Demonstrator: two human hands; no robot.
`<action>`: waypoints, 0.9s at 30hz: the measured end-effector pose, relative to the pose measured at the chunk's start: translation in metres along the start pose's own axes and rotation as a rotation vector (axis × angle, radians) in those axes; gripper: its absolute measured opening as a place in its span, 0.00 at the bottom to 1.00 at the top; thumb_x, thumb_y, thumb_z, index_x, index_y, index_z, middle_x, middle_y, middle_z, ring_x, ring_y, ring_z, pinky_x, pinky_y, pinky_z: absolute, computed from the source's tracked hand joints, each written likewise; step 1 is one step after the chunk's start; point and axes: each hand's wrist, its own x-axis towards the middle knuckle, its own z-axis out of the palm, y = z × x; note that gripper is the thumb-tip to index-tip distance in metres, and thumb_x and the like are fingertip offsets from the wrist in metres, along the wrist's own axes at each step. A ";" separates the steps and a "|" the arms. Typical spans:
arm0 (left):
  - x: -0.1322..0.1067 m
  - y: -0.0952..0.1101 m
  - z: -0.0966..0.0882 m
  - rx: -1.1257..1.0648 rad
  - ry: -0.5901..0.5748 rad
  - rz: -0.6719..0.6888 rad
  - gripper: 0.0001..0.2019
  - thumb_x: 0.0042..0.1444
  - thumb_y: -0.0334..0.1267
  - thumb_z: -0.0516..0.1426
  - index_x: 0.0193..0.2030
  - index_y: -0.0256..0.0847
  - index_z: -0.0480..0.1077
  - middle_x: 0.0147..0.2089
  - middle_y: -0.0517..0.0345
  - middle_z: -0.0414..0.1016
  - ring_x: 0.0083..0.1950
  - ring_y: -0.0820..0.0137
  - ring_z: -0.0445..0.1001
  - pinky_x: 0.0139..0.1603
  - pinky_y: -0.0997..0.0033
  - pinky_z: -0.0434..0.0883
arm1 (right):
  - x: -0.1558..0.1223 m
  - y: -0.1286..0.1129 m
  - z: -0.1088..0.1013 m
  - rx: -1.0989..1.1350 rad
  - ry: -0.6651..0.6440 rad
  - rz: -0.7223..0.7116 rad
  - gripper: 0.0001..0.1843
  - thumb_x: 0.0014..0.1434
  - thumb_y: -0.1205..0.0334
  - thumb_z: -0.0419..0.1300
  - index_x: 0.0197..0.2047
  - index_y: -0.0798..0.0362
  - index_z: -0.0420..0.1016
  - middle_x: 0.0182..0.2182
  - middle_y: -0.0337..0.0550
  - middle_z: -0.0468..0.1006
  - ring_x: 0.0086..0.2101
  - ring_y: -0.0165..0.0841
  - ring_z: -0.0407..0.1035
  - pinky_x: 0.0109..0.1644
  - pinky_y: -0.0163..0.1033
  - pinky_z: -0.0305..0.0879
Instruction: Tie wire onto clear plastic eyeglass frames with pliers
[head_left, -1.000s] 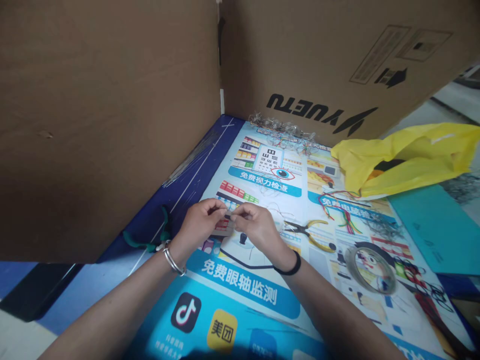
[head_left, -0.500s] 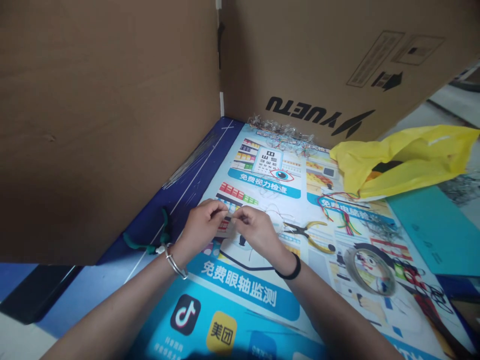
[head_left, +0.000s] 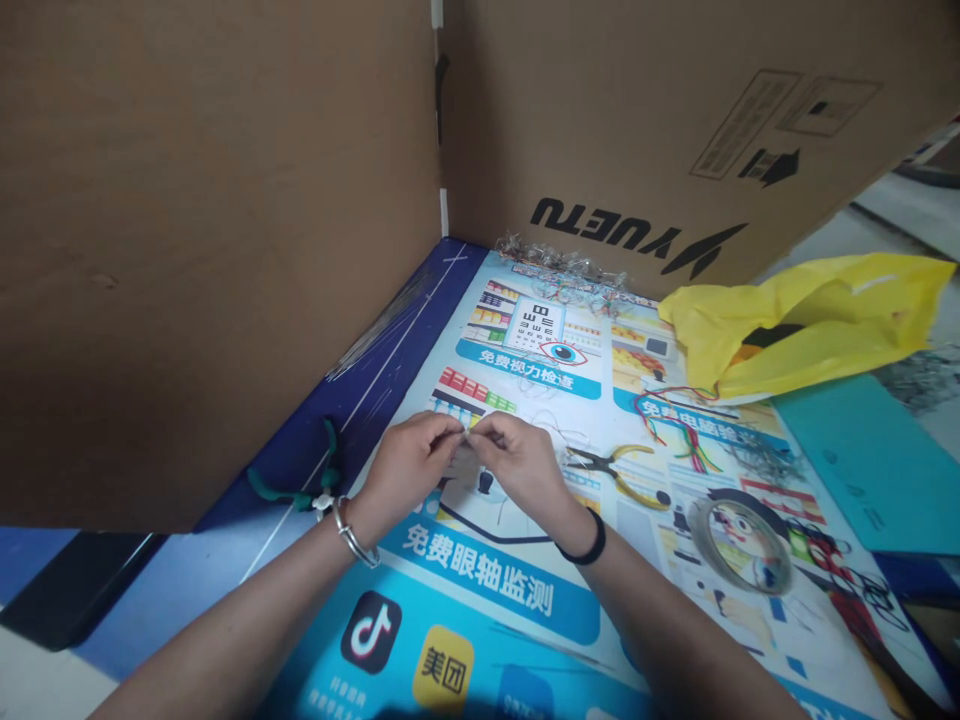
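Observation:
My left hand (head_left: 411,455) is closed in a pinch, thumb against forefinger, over the printed poster sheet (head_left: 517,620). Tip to tip with it, my right hand (head_left: 521,465) pinches too. A tiny pale thing (head_left: 466,432) shows between the fingertips; it is too small to name, and the fingers cover most of it. Thin, fine wire loops (head_left: 559,425) lie just beyond my right hand. To its right rest pliers (head_left: 619,472) with yellow handles, their jaws pointing towards that hand.
Cardboard walls (head_left: 225,250) rise left and behind. Tangled silvery wire pieces (head_left: 570,265) line the back, straight wires (head_left: 382,325) the left. Rightward lie a yellow bag (head_left: 847,340), coloured cords (head_left: 697,445), a tape roll (head_left: 739,545) and a turquoise sheet (head_left: 870,465). A green tie (head_left: 289,490) lies left.
My fingertips have come together; a small gap between the hands has closed. My left hand has shifted slightly right. The things around them stay in place.

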 end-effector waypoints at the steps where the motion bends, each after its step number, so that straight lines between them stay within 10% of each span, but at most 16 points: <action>1: 0.000 0.000 0.001 0.014 0.016 0.008 0.06 0.56 0.31 0.53 0.34 0.42 0.71 0.33 0.61 0.74 0.35 0.71 0.71 0.36 0.74 0.65 | 0.000 0.000 0.000 0.006 -0.002 0.000 0.06 0.52 0.64 0.55 0.28 0.50 0.72 0.23 0.35 0.74 0.26 0.28 0.67 0.29 0.32 0.60; 27: -0.001 0.006 0.009 0.011 0.097 0.024 0.07 0.56 0.30 0.50 0.31 0.41 0.68 0.31 0.60 0.71 0.34 0.70 0.69 0.36 0.73 0.64 | -0.001 0.004 0.014 0.177 0.161 0.068 0.04 0.50 0.63 0.53 0.26 0.50 0.68 0.23 0.35 0.72 0.24 0.28 0.67 0.28 0.33 0.64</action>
